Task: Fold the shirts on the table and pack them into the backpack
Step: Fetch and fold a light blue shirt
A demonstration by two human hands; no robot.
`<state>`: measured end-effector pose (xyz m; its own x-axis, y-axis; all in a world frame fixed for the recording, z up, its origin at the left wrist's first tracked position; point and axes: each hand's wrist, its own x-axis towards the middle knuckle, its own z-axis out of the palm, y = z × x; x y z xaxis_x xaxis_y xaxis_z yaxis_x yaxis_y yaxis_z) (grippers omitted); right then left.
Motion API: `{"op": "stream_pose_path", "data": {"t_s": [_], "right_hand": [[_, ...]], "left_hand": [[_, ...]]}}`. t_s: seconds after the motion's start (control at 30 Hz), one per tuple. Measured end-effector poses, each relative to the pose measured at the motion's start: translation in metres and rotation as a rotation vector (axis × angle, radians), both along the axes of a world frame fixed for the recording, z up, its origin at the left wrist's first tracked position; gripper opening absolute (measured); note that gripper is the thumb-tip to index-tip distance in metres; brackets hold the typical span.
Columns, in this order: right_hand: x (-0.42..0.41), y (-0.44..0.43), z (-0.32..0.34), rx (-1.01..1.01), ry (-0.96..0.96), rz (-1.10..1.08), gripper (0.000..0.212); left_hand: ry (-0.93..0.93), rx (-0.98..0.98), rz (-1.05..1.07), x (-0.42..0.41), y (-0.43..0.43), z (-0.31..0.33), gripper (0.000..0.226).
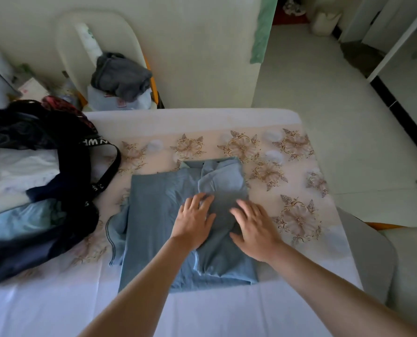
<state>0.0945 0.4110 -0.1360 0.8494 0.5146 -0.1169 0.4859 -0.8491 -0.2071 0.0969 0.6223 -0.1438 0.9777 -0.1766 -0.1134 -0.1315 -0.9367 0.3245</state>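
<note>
Both hands flatten a half-folded blue shirt (154, 215) in the middle of the flowered surface (300, 181).

The left hand (194, 221) and right hand (256, 229) press side by side on the folded-over panel, fingers (245, 207) straight and slightly spread. If they slide unevenly, the panel could bunch or skew, and the sleeve (115, 229) poking out at the left may spoil the fold. The dark backpack (32, 251) lies open just left, seemingly holding pale blue fabric (20, 222) already.

The shirt (158, 215) lies on the table (227, 310), backpack (44, 190) to its left.
</note>
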Motion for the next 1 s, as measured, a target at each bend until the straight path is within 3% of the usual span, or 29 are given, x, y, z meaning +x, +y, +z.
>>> {"op": "stream_pose_path", "data": {"t_s": [0.1, 0.2, 0.3, 0.37, 0.47, 0.53, 0.6, 0.7, 0.77, 0.83, 0.93, 1.0], "right_hand": [[-0.028, -0.001, 0.012, 0.100, 0.065, 0.097, 0.052], [-0.048, -0.007, 0.006, 0.048, 0.112, 0.191, 0.047], [-0.056, -0.014, 0.001, 0.064, 0.131, 0.171, 0.014], [-0.059, -0.017, 0.006, 0.093, 0.102, 0.132, 0.006], [-0.066, -0.029, 0.015, 0.126, 0.038, 0.106, 0.012], [-0.073, -0.047, 0.015, 0.076, 0.026, 0.099, 0.016], [-0.081, -0.063, 0.010, -0.004, 0.049, 0.115, 0.015], [-0.087, -0.063, 0.014, -0.035, -0.003, 0.078, 0.024], [-0.084, -0.049, 0.022, 0.047, -0.057, 0.038, 0.019], [-0.080, -0.033, 0.024, 0.060, -0.094, 0.059, 0.014], [-0.074, -0.014, 0.021, -0.079, 0.082, 0.055, 0.060], [-0.072, -0.009, 0.018, -0.185, 0.240, 0.034, 0.074]], "left_hand": [[-0.003, -0.098, 0.209, -0.028, -0.001, 0.014, 0.043], [0.232, -0.134, 0.434, -0.051, -0.003, 0.024, 0.044], [0.312, -0.123, 0.409, -0.074, -0.001, 0.024, 0.042], [0.266, -0.220, 0.409, -0.085, 0.000, 0.025, 0.034], [0.265, -0.272, 0.417, -0.096, -0.004, 0.027, 0.039], [0.310, -0.142, 0.296, -0.103, -0.011, 0.025, 0.060], [0.202, 0.020, 0.145, -0.107, -0.021, 0.021, 0.081], [-0.017, 0.082, -0.077, -0.101, -0.034, 0.025, 0.075], [0.022, 0.156, -0.200, -0.098, -0.038, 0.019, 0.074], [0.146, 0.259, -0.240, -0.098, -0.036, 0.009, 0.087], [0.242, 0.232, -0.232, -0.100, -0.026, 0.001, 0.098], [0.277, 0.159, -0.220, -0.105, -0.019, 0.002, 0.098]]}}
